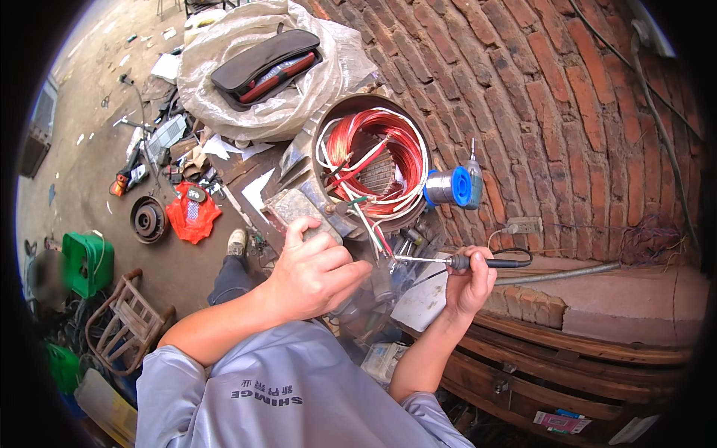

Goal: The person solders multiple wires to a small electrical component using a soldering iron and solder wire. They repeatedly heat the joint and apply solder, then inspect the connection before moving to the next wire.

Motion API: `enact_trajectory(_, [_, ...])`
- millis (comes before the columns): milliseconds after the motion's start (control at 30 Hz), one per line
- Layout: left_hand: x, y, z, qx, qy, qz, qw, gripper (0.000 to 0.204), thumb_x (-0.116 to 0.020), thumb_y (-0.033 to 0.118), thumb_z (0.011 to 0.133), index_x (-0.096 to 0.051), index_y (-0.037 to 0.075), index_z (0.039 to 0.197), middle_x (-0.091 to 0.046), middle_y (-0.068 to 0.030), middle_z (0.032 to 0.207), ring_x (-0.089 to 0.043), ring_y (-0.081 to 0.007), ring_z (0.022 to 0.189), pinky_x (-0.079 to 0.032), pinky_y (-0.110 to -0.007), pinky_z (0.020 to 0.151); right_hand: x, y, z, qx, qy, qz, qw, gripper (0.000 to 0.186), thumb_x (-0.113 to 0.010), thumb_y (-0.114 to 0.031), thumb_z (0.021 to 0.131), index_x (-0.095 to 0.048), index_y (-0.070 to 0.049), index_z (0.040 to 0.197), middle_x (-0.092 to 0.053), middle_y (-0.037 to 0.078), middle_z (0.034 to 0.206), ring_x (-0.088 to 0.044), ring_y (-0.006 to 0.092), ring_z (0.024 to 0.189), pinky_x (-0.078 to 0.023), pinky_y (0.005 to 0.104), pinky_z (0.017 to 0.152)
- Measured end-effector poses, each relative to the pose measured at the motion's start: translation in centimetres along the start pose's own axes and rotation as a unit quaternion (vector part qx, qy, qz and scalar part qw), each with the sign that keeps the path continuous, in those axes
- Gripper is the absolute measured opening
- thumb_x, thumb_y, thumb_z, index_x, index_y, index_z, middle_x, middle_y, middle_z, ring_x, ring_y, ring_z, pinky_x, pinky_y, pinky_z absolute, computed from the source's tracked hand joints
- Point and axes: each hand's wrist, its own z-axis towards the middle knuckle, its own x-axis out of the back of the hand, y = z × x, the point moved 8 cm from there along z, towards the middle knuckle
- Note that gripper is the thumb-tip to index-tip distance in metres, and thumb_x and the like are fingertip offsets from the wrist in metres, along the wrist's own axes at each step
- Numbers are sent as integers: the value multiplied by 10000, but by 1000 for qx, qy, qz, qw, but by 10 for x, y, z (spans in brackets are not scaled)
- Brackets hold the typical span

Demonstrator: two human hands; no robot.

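An electric motor stator (373, 160) lies on its side, its round grey housing open toward me with red copper windings and white and red lead wires spilling out. My right hand (469, 287) grips a soldering iron (455, 261) by its black handle, the metal tip pointing left at the wire ends below the housing. My left hand (314, 272) is closed in a fist near those wire ends, beside the motor's terminal box (295, 209); what it pinches is hidden. A spool of solder wire (452, 187) with blue flanges rests against the motor's right side.
A brick wall (538, 112) rises on the right with a ledge and metal rod (567, 275). A sack (261, 82) carrying a black tool pouch sits behind the motor. On the ground to the left lie a pulley (148, 219), red cloth (193, 216), green crate (88, 261), wooden stool (123, 321).
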Motion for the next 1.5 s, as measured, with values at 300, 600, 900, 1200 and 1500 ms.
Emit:
enact_trajectory(300, [-1, 1, 1, 4, 4, -4, 1000, 244, -878, 185, 774, -819, 191, 1011, -637, 77, 788, -598, -150, 760, -380, -494, 1006, 1, -1, -1, 0, -3, -2, 1000, 158, -662, -133, 1026, -655, 22, 999, -631, 126, 877, -511, 147, 681, -451, 327, 621])
enact_trajectory(600, [-4, 4, 5, 12, 0, 15, 1000, 226, -880, 197, 774, -817, 200, 991, -627, 76, 773, -591, -155, 753, -396, -494, 994, 1, -1, -1, 3, -7, 0, 1000, 149, -653, -121, 1027, -658, 25, 1001, -636, 133, 875, -521, 152, 678, -462, 328, 623])
enact_trajectory(900, [-6, 5, 5, 11, 2, 19, 1000, 238, -886, 208, 777, -823, 207, 1006, -616, 86, 763, -582, -153, 757, -396, -499, 993, 1, -1, -2, 2, 2, 3, 1000, 151, -651, -120, 1027, -655, 28, 995, -631, 129, 869, -522, 151, 673, -470, 327, 621])
enact_trajectory(1200, [25, 13, 1, 35, -21, 12, 999, 349, -850, 161, 747, -796, 175, 1092, -649, 21, 1004, -585, -210, 949, -394, -462, 941, 2, 1, -1, -2, -3, 7, 1000, 154, -657, -127, 1025, -655, 25, 1000, -630, 129, 872, -525, 154, 677, -468, 326, 626])
enact_trajectory(1500, [40, 10, 3, 64, -99, -18, 993, 440, -737, 44, 734, -764, 61, 1172, -658, -68, 1019, -655, -265, 930, -572, -373, 730, 1, 2, -1, 1, 8, -9, 1000, 185, -652, -158, 1042, -651, 22, 997, -574, 91, 798, -508, 151, 666, -469, 328, 607])
